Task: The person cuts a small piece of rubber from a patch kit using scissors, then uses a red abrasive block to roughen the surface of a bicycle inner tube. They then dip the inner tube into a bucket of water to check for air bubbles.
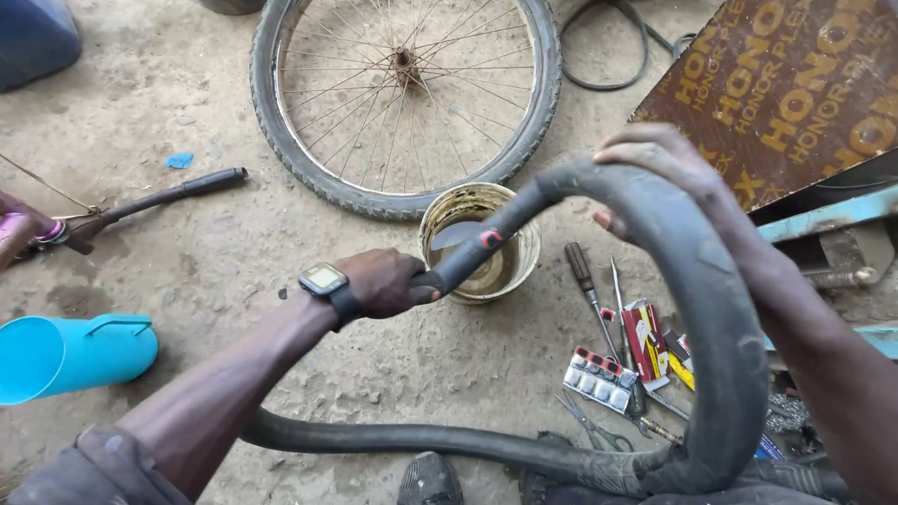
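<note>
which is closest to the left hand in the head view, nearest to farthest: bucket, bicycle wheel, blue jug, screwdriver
From the left hand:
1. Bucket, just right of it, under the inner tube it grips.
2. Screwdriver, on the ground right of the bucket.
3. Bicycle wheel, lying flat, above.
4. Blue jug, at the far left edge.

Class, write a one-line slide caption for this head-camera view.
Both hands, left and right, hold a black inner tube over a small bucket of water, beside a spoked bicycle wheel.
</note>
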